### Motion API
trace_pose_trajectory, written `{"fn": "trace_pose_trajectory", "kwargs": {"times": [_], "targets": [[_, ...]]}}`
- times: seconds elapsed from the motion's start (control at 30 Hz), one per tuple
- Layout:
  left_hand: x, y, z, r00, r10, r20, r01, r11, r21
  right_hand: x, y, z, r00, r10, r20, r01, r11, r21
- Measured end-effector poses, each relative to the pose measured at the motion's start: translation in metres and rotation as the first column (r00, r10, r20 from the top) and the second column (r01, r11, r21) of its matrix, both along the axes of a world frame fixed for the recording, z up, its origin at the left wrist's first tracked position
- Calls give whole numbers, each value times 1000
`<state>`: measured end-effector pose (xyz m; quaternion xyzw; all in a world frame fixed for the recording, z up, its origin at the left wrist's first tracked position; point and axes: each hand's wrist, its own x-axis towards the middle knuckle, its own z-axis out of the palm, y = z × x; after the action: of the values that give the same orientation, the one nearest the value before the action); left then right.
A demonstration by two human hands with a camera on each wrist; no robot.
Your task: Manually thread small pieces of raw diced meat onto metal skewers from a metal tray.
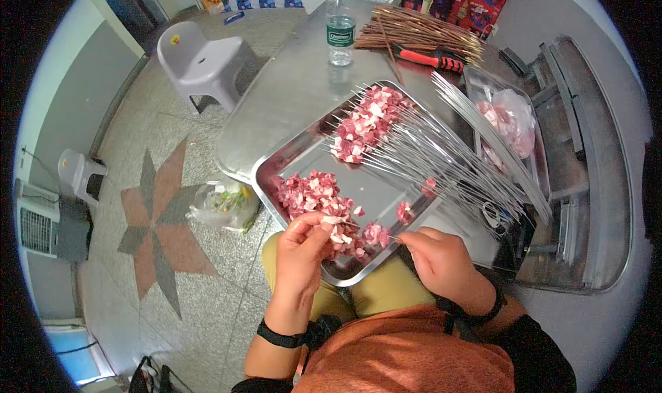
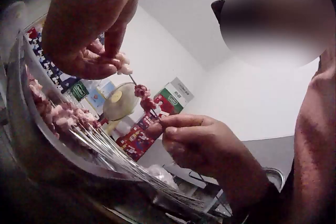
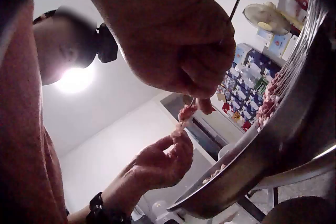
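Above the near edge of a metal tray (image 1: 261, 179), the left hand (image 1: 301, 245) pinches a pale piece of meat (image 1: 332, 220) at the tip of a thin metal skewer. The right hand (image 1: 441, 260) pinches the same skewer further along, with red meat (image 1: 376, 234) threaded between the hands. In the left wrist view the skewered meat (image 2: 143, 96) hangs between the left hand (image 2: 89, 58) and the right hand (image 2: 202, 145). Loose meat cubes (image 1: 310, 194) lie heaped at the tray's left. Filled skewers (image 1: 369, 124) rest across its far side.
Bare metal skewers (image 1: 476, 148) lie at the right. A water bottle (image 1: 340, 34), brown sticks (image 1: 420, 31) and a red-handled tool (image 1: 427, 59) stand or lie beyond the tray. A second tray holds a plastic bag (image 1: 514, 121). A stool (image 1: 203, 62) and another bag (image 1: 224, 205) are at left.
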<state>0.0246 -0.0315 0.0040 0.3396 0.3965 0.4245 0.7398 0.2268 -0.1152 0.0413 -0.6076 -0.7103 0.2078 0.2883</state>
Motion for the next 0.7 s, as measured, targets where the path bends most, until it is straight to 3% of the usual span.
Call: {"fn": "trace_pose_trajectory", "kwargs": {"times": [0.1, 0.23, 0.33, 0.37, 0.4, 0.43, 0.47, 0.5, 0.57, 0.6, 0.63, 0.7], "targets": [[4, -3, 2, 988, 67, 136, -48, 989, -141, 2, -5, 0, 1000, 8, 26, -7, 999, -48], [-4, 4, -10, 948, 118, 297, -61, 979, -196, 7, -10, 0, 1000, 0, 29, 3, 996, -91], [-1, 9, -9, 986, 168, -3, -168, 986, 1, 19, -13, -3, 999, -32, 39, 35, 997, -69], [0, 11, -5, 987, 159, 1, -159, 987, -9, 22, -15, -4, 999, -35, 28, 37, 998, -47], [1, 13, -1, 956, 123, -265, -41, 955, 294, 25, -15, -3, 999, -44, 30, 46, 997, -57], [0, 14, 0, 846, 159, -509, 159, 836, 525, 27, -16, -3, 997, -72, 35, 74, 995, -66], [-2, 17, -3, 799, 159, -580, 289, 744, 603, 29, -16, -3, 994, -99, 41, 102, 992, -72], [-1, 17, -5, 802, 146, -580, 297, 745, 598, 32, -16, -3, 993, -110, 44, 113, 990, -79], [4, 16, -7, 787, -57, -614, 485, 672, 559, 39, -15, -2, 991, -129, 46, 131, 991, -38], [7, 16, -7, 756, -59, -652, 546, 605, 579, 42, -15, -1, 989, -136, 53, 139, 989, -42], [12, 15, -5, 760, -65, -647, 546, 603, 581, 45, -13, 0, 987, -158, 29, 158, 987, -6], [22, 16, 2, 604, 143, -784, 705, 361, 610, 52, -14, -1, 983, -182, 4, 182, 983, 30]]}}
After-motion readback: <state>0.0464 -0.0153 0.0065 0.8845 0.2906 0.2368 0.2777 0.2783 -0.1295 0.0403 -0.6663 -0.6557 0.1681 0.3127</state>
